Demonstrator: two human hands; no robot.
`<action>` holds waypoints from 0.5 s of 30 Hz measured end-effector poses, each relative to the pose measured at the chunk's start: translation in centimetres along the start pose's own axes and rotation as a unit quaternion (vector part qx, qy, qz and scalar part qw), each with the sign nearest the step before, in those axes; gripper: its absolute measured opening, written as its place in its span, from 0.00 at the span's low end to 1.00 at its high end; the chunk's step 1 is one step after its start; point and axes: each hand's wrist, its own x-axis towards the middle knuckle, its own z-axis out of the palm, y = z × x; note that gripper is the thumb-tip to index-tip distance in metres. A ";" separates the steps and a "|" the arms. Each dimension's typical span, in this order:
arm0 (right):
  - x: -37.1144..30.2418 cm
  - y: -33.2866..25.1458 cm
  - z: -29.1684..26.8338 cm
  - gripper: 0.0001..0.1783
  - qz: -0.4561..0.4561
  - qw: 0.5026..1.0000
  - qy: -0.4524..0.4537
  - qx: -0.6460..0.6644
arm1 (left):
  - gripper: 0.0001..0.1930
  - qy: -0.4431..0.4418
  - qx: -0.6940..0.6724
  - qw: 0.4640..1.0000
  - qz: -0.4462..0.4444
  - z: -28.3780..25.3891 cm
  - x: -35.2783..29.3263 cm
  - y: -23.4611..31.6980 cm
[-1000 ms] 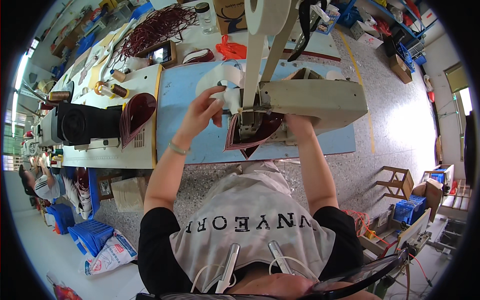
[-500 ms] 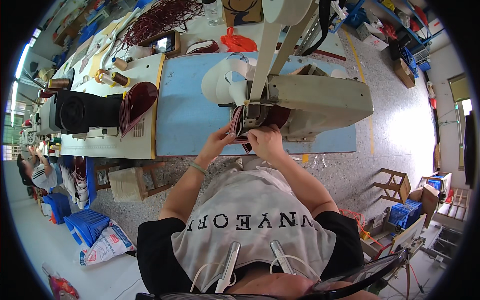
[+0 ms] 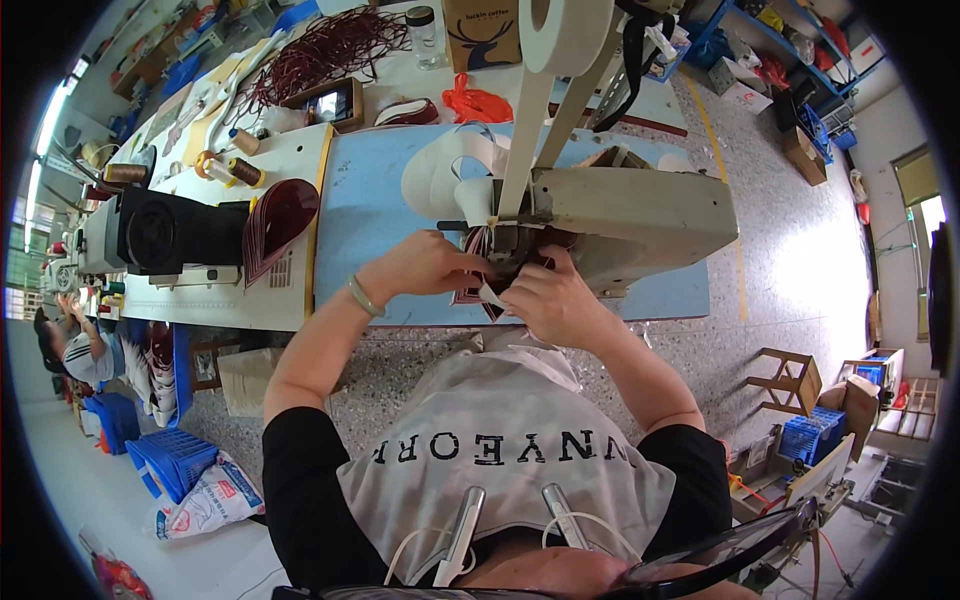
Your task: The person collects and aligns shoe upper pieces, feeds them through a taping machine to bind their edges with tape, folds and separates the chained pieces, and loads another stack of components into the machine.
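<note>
My left hand (image 3: 425,263) reaches in from the left toward the front of the grey machine (image 3: 640,215). Its fingers stretch over dark red layered pieces with pale edges (image 3: 474,245), and the fingertips are smeared, so any grip is unclear. On the other side, my right hand (image 3: 550,302) is closed with bent fingers beside the machine head. A small whitish strip (image 3: 490,296) shows at its thumb tip and seems pinched there. White tape (image 3: 518,150) runs down to the machine head from a roll (image 3: 562,35) above. The working point is mostly hidden by my fingers.
The machine stands on a blue tabletop (image 3: 365,200). White curved material (image 3: 430,175) lies behind the head. To the left is a black machine (image 3: 165,228) with stacked dark red pieces (image 3: 285,225) and thread spools (image 3: 245,172). A red plastic bag (image 3: 475,100) lies at the back.
My left hand has risen from the pieces' lower edge, and its wrist has swung out left. My right hand has turned and shifted slightly right. A whitish strip now shows between the hands.
</note>
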 end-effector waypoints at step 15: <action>-1.2 6.2 0.5 0.14 0.257 0.735 0.102 0.620 | 0.08 0.064 -0.332 0.932 -0.128 -4.4 0.4 4.0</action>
